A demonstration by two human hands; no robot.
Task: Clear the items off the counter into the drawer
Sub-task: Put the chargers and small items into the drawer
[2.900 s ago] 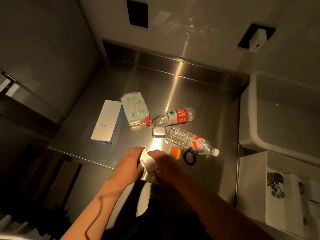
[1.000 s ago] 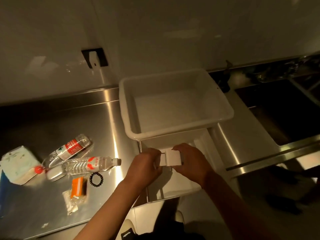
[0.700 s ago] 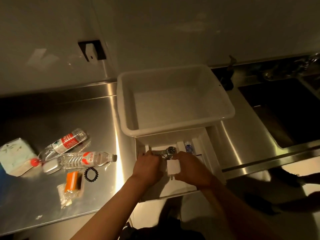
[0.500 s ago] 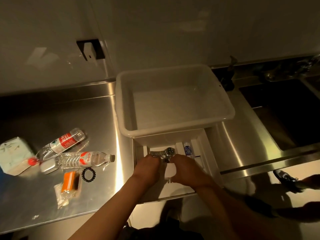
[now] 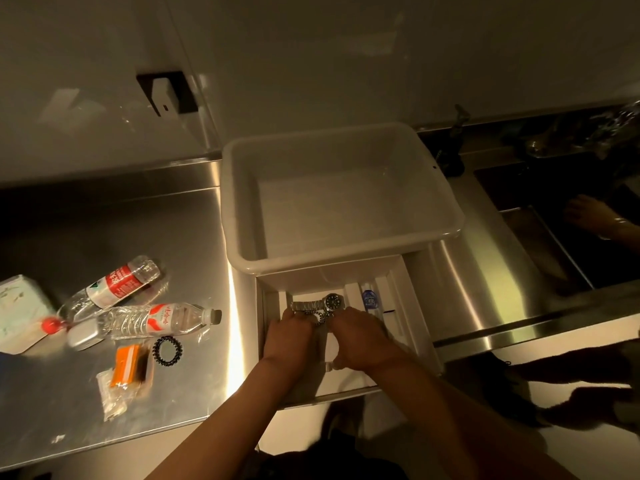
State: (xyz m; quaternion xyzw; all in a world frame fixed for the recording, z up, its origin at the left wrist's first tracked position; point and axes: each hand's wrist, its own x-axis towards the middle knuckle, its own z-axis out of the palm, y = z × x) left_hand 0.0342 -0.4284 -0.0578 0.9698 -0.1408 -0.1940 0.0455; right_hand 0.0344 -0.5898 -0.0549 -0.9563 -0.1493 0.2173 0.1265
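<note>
Two hands sit low in the open drawer (image 5: 412, 306) at lower centre of the frame, just below the empty white tub (image 5: 339, 202). Your left hand (image 5: 291, 336) and right hand (image 5: 360, 341) curl around a small white block (image 5: 331, 344); whether they grip or have let go, you cannot tell. Just above them lies a wristwatch (image 5: 325, 304). Judged so, you are placing one item. Next, draw back and turn to the steel counter (image 5: 114, 220) at left, where two bottles (image 5: 156, 318), an orange packet (image 5: 129, 365) and a black hair tie (image 5: 167, 350) wait.
</note>
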